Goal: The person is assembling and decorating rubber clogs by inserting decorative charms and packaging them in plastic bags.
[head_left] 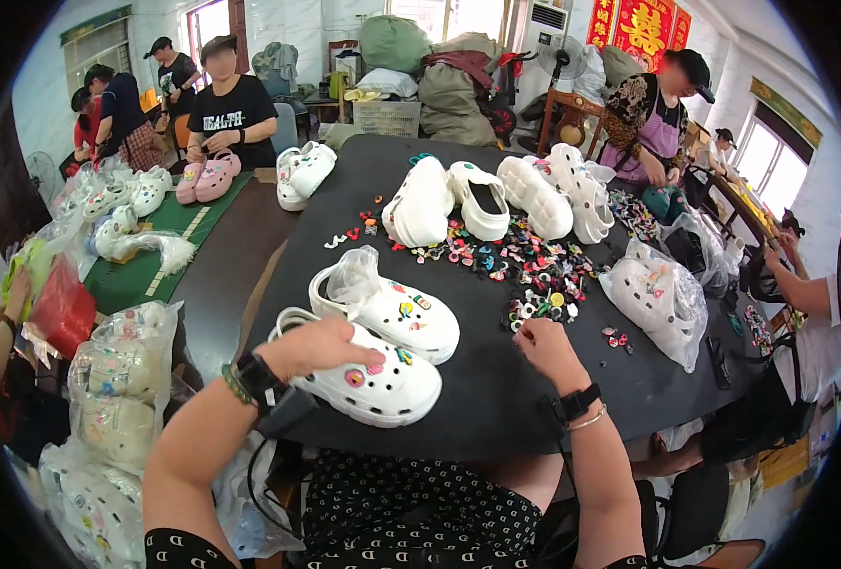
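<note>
My left hand [314, 349] grips a white clog [382, 391] at the near edge of the black table, its fingers over the upper. Colourful shoe charms [355, 377] sit in some of that clog's holes. Just behind stands a second white clog [397, 318], with several charms on its toe and clear plastic [354, 280] stuffed in its opening. My right hand [548, 349] is at the near side of a loose pile of shoe charms [534, 266]. Its fingers are pinched together; what they hold, if anything, is too small to make out.
More white clogs [420, 204] line the far side of the pile. A bagged pair of clogs [656, 294] lies to the right. Bagged clogs [121, 379] are stacked at left, beside a green-topped table [178, 248]. Co-workers stand across the table [235, 123] and at right [648, 123].
</note>
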